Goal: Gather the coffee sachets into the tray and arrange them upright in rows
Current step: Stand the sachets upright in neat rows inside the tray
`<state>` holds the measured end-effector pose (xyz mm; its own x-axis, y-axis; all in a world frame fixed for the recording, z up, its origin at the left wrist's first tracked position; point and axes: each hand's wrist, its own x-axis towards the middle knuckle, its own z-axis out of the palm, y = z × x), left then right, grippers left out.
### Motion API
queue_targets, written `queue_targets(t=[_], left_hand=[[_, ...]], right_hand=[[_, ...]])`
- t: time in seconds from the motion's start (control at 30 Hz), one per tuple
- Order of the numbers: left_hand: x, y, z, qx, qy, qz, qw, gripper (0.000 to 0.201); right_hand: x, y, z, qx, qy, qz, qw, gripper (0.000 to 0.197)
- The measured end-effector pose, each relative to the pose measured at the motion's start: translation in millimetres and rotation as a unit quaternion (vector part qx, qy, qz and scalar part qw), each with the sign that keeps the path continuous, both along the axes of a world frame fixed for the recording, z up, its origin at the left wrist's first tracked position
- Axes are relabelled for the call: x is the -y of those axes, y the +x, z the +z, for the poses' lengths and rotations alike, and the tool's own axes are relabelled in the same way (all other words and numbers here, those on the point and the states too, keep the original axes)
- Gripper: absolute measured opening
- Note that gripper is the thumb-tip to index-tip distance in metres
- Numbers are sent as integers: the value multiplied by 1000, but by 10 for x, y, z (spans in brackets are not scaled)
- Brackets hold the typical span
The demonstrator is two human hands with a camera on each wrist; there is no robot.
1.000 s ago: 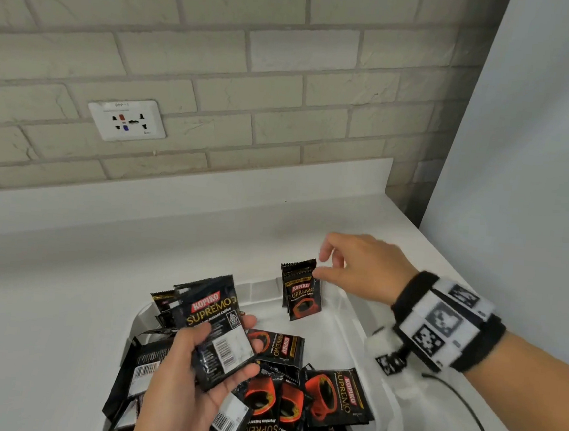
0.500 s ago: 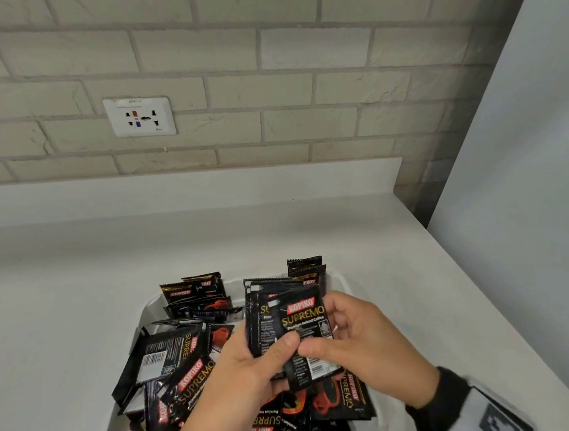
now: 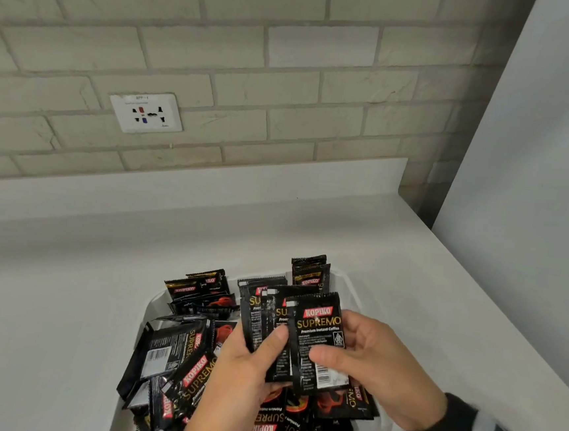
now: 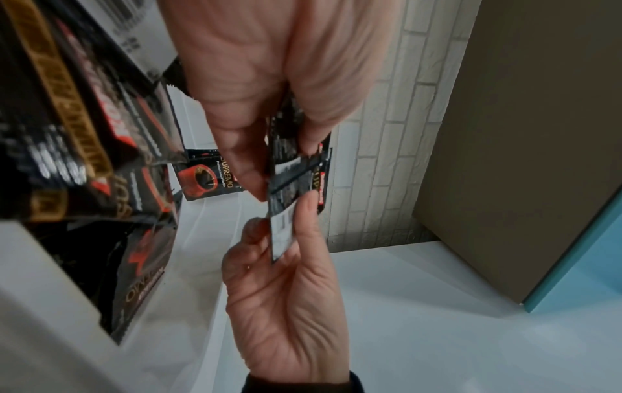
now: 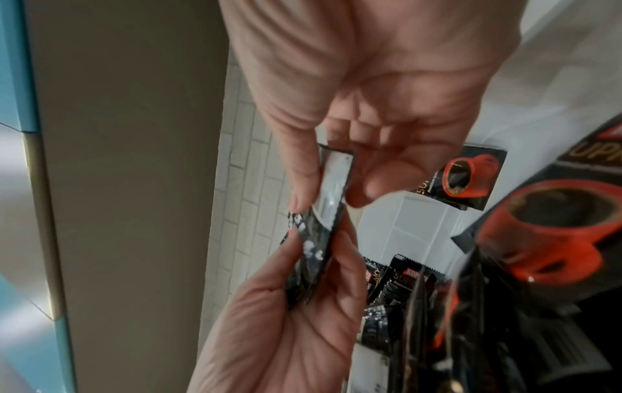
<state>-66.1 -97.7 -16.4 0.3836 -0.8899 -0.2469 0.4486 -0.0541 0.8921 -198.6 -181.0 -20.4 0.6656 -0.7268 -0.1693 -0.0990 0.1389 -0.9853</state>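
Above the white tray, which sits on the white counter near its front edge, both hands meet over a small fan of black Kopiko Supremo coffee sachets held upright. The left hand has its grip closed on the fan, thumb pressed across the front of the packets and fingers behind them. The right hand pinches the frontmost sachet at its right side, thumb on the printed face near the barcode; in the right wrist view the thumb and forefinger clamp the sachet's edge, and in the left wrist view the same packet edge shows between the two hands. Below them the tray is heaped with loose sachets lying flat and overlapping, some spilling over its left rim. At the tray's far right corner two sachets stand upright against the wall of the tray, and a few more lean at the far left. A wall socket sits in the brick wall behind the counter.
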Motion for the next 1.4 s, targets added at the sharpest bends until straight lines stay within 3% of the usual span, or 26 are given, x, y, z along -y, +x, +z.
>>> queue_targets(t=[0.17,0.4,0.57,0.63,0.73,0.87,1.0,1.03,1.2,1.27,1.33,1.4], left_hand=[[3,18,-35,38,1,13,999,33],[6,8,-42,22,-26,15,999,35],[-3,61,-63,-7,-7,61,998,8],[-12,74,-74,0,-3,68,998,8],[-15,39,-66,14,-7,60,998,11],[8,-80,21,47,-24,16,998,19],[-10,-99,66,75,-38,-26,996,22],[-19,-86,69,74,-40,-27,996,24],[-71,22,32,58,-58,-38,996,75],[-69,61,19,68,-53,-32,996,64],[-60,95,11,57,-44,-19,997,44],[-57,113,21,40,-34,-9,999,37]], right_hand=[[-48,19,-22,-8,2,-18,1000,23],[-61,-10,-13,15,50,-35,998,24],[3,-70,51,66,78,-119,988,22],[11,-91,139,57,29,-130,989,21],[-12,-77,274,-7,-114,-114,987,25],[-124,56,395,-80,-255,-44,963,15],[-174,257,434,-117,-330,-6,937,25],[-173,296,441,-112,-318,-7,941,24],[-150,378,423,-78,-160,54,982,17],[-139,359,411,-54,-110,72,990,8],[-125,327,402,-29,-71,93,993,12],[-111,295,405,5,-48,113,992,17]])
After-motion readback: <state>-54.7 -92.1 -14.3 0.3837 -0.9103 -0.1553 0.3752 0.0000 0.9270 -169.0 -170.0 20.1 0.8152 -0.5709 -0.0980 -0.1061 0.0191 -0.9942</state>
